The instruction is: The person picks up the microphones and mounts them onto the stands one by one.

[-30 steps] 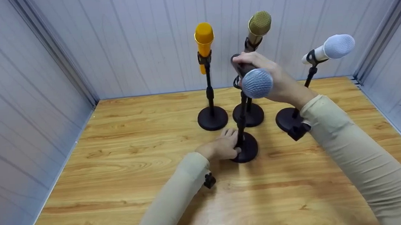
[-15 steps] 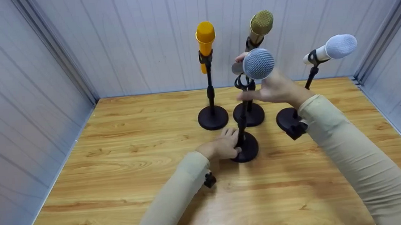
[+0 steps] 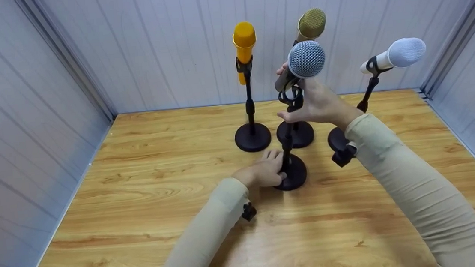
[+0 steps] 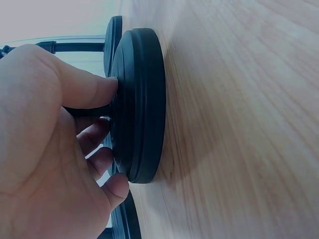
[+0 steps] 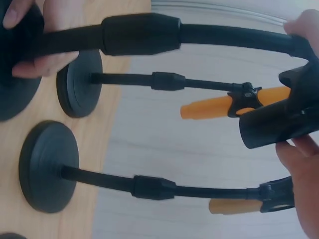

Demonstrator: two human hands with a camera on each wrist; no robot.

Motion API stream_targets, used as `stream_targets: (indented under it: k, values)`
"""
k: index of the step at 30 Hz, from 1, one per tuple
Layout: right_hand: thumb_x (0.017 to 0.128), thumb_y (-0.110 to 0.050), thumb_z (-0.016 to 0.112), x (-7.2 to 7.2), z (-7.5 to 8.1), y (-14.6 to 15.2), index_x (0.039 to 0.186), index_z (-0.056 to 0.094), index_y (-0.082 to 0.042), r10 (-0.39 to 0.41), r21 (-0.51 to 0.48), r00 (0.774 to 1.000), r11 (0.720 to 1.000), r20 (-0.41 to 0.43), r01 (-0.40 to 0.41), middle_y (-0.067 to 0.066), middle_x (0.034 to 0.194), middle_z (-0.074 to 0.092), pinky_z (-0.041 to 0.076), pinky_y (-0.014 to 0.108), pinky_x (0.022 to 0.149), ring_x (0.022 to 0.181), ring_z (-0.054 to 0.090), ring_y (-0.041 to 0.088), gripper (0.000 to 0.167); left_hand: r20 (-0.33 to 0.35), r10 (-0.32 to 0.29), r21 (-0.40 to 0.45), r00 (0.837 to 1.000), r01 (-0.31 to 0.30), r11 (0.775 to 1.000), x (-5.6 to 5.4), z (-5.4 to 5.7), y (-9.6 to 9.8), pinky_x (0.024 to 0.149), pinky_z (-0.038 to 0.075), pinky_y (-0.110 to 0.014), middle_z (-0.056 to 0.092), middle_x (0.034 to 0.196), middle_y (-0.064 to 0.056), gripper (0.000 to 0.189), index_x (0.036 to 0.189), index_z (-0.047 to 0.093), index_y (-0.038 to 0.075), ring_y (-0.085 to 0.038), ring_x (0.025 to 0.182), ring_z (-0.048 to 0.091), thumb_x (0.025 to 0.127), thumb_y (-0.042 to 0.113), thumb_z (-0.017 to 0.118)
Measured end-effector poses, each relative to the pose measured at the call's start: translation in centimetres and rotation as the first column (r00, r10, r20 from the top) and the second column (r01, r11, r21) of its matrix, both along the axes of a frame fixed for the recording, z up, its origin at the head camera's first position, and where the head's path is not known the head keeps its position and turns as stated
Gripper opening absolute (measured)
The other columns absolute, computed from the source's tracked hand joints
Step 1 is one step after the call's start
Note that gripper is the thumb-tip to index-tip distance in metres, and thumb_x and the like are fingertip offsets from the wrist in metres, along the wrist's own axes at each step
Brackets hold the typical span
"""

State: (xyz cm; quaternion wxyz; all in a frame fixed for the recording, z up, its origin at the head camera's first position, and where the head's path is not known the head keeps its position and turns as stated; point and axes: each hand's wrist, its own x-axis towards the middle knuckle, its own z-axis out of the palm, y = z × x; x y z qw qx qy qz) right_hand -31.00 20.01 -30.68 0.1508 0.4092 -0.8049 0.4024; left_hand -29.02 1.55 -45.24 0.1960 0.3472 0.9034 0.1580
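Observation:
A black microphone [image 3: 283, 81] with a silver mesh head [image 3: 306, 59] sits at the clip [image 3: 289, 99] of the nearest black stand, its head tilted toward me. My right hand [image 3: 323, 105] holds it from behind with the fingers, while the thumb lies across the stand's neck below the clip. In the right wrist view, fingertips touch the handle [image 5: 266, 124]. Down at the round base [image 3: 296, 175], my left hand [image 3: 266, 172] grips the foot of the pole, thumb and fingers around it. The left wrist view has those fingertips against the base [image 4: 144, 104], which is flat on the table.
Behind stand a yellow microphone [image 3: 244, 38] and a gold microphone [image 3: 312, 23] on black stands. A white microphone [image 3: 404, 53] is on another stand at right, its base partly covered by my right wrist. Panelled walls [image 3: 170, 49] enclose the wooden table [image 3: 158, 166].
The silver-headed microphone has turned so its head points upward, and its handle now meets the clip. The right thumb has shifted down to the stand's neck. My left hand stays at the base.

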Motion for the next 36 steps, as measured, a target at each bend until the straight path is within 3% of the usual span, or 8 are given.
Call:
stream_targets:
  k: [7, 14, 21, 26, 31, 36]
  values:
    - [0.068, 0.009, 0.087, 2.4, 1.7, -0.9, 0.136, 0.035, 0.011, -0.01, -0.05, 0.999, 0.999, -0.039, 0.008, 0.025, 0.137, 0.05, 0.041, 0.044, 0.108, 0.129, 0.05, 0.027, 0.086, -0.002, 0.005, -0.011, 1.0, -0.005, 1.0, 0.0, 0.1, 0.2, 0.121, 0.02, -0.041, 0.024, 0.16, -0.012, 0.067, 0.162, 0.016, 0.007, -0.031, 0.15, 0.014, 0.105, 0.022, 0.049]
    - [0.067, 0.006, 0.089, 2.4, 1.6, -0.8, 0.132, 0.04, 0.014, -0.016, -0.069, 0.996, 0.998, -0.088, 0.01, 0.028, 0.132, 0.052, 0.045, 0.039, 0.102, 0.122, 0.053, 0.037, 0.081, 0.0, 0.001, -0.002, 1.0, -0.001, 1.0, 0.0, 0.0, 0.2, 0.121, 0.02, -0.04, 0.024, 0.16, -0.011, 0.067, 0.162, 0.016, 0.008, -0.03, 0.15, 0.014, 0.105, 0.022, 0.049]
    - [0.068, 0.008, 0.088, 2.3, 1.3, -0.9, 0.129, 0.042, 0.014, -0.006, -0.097, 0.996, 0.995, -0.094, -0.004, 0.027, 0.13, 0.052, 0.048, 0.036, 0.1, 0.118, 0.055, 0.034, 0.076, -0.009, -0.011, 0.005, 1.0, 0.011, 1.0, 0.0, 0.0, 0.1, 0.12, 0.022, -0.041, 0.026, 0.158, -0.011, 0.059, 0.158, 0.025, 0.01, -0.031, 0.148, 0.017, 0.105, 0.022, 0.049]
    - [0.065, 0.011, 0.087, 1.5, 0.3, -0.8, 0.128, 0.046, 0.012, -0.033, -0.122, 0.995, 0.992, -0.098, 0.02, 0.025, 0.129, 0.053, 0.048, 0.04, 0.102, 0.117, 0.056, 0.033, 0.075, -0.001, -0.011, 0.021, 1.0, 0.011, 1.0, 0.1, 0.0, 0.1, 0.12, 0.022, -0.041, 0.026, 0.157, -0.011, 0.06, 0.158, 0.024, 0.01, -0.031, 0.148, 0.017, 0.105, 0.022, 0.049]
    - [0.068, 0.009, 0.085, -0.2, -1.7, -0.4, 0.122, 0.053, 0.008, -0.06, -0.149, 0.984, 0.988, -0.167, 0.035, 0.021, 0.12, 0.06, 0.048, 0.034, 0.097, 0.108, 0.059, 0.028, 0.062, 0.006, -0.004, 0.012, 1.0, 0.004, 1.0, 0.2, 0.1, 0.0, 0.12, 0.023, -0.041, 0.025, 0.158, -0.01, 0.063, 0.16, 0.02, 0.009, -0.029, 0.149, 0.016, 0.106, 0.023, 0.048]
    - [0.073, 0.007, 0.08, -0.6, -2.5, -0.4, 0.12, 0.055, 0.007, -0.039, -0.171, 0.978, 0.985, -0.203, 0.004, 0.021, 0.117, 0.062, 0.048, 0.029, 0.094, 0.105, 0.06, 0.024, 0.054, 0.006, 0.0, 0.019, 1.0, 0.0, 1.0, 0.2, 0.1, 0.0, 0.12, 0.023, -0.041, 0.025, 0.159, -0.009, 0.061, 0.159, 0.023, 0.009, -0.029, 0.149, 0.016, 0.105, 0.023, 0.049]
